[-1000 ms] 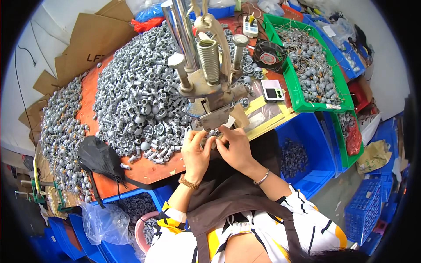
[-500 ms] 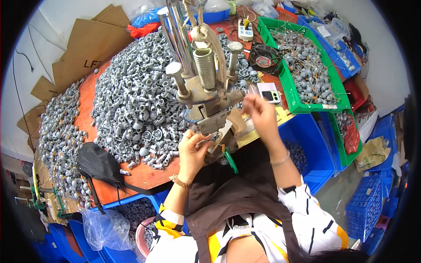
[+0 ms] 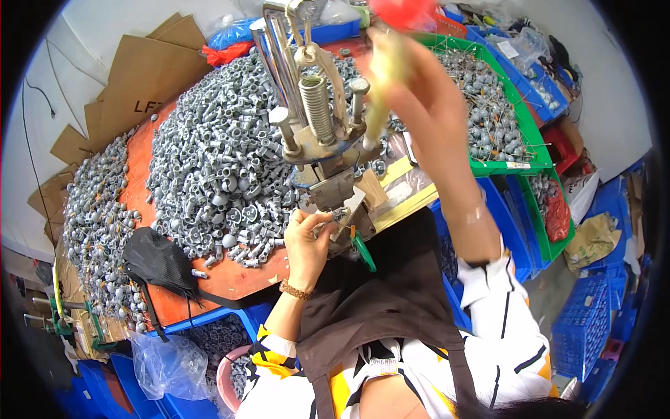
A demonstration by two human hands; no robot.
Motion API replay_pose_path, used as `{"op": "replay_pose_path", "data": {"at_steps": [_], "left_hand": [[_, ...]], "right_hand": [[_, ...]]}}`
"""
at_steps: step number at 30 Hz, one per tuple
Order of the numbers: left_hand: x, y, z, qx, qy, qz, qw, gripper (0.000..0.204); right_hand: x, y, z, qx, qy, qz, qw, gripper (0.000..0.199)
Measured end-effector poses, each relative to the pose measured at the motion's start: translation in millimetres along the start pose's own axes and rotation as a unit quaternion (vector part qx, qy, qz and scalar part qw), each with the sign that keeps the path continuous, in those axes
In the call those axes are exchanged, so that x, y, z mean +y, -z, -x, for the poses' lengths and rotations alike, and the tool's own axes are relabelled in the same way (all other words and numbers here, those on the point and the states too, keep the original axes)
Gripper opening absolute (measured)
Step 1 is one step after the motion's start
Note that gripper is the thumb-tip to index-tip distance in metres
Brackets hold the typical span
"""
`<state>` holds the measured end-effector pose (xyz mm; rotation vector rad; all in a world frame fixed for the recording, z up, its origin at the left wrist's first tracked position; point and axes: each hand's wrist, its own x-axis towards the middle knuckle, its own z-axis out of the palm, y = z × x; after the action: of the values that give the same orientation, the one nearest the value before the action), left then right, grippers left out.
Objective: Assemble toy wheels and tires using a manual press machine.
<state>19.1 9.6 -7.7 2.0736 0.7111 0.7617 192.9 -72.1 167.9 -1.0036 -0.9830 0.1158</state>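
My left hand (image 3: 307,244) is closed in a pinch at the base of a metal hand press (image 3: 319,150). Its fingertips hold a small grey part (image 3: 340,214) just under the press's ram; its exact shape is too small to make out. My right hand (image 3: 426,91), raised and blurred, wraps round the press's pale yellow lever (image 3: 379,115). A red knob (image 3: 403,10) shows above that hand. Close to my left fingertips, a green-handled tool (image 3: 363,253) hangs at the front of the press.
A big heap of grey plastic fittings (image 3: 216,160) covers the orange tabletop (image 3: 244,285). More grey pieces (image 3: 105,223) lie at the far left. A black pouch (image 3: 159,262) sits near the front edge. Green trays (image 3: 513,165) of wired grey balls and blue bins (image 3: 499,216) stand right.
My right hand has risen from beside the press and now grips the lever, with the red knob in sight. My left hand stays at the press base.
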Motion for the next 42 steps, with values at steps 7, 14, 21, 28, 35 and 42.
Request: {"op": "replay_pose_path", "data": {"at_steps": [7,14,21,28,35,42], "left_hand": [[10,-7,-3,0.004,-0.014,0.042,0.999,0.018],[6,-15,3,0.048,-0.039,-0.013,0.998,0.019],[6,-17,8,0.058,-0.051,-0.021,0.997,0.017],[7,-1,12,-0.001,-0.028,-0.036,0.999,0.034],[-5,44,49,-0.026,-0.036,-0.071,0.996,0.029],[-54,81,22,0.096,-0.073,-0.216,0.969,0.028]], "right_hand": [[-15,46,100,-0.118,0.141,0.117,0.976,0.028],[-20,20,64,-0.036,0.06,0.07,0.995,0.032],[28,43,140,-0.033,0.222,0.08,0.971,0.021],[3,47,106,-0.087,0.202,0.119,0.968,0.018],[50,41,128,0.039,-0.229,0.271,0.934,0.02],[83,14,177,-0.13,-0.126,0.338,0.924,0.018]]}}
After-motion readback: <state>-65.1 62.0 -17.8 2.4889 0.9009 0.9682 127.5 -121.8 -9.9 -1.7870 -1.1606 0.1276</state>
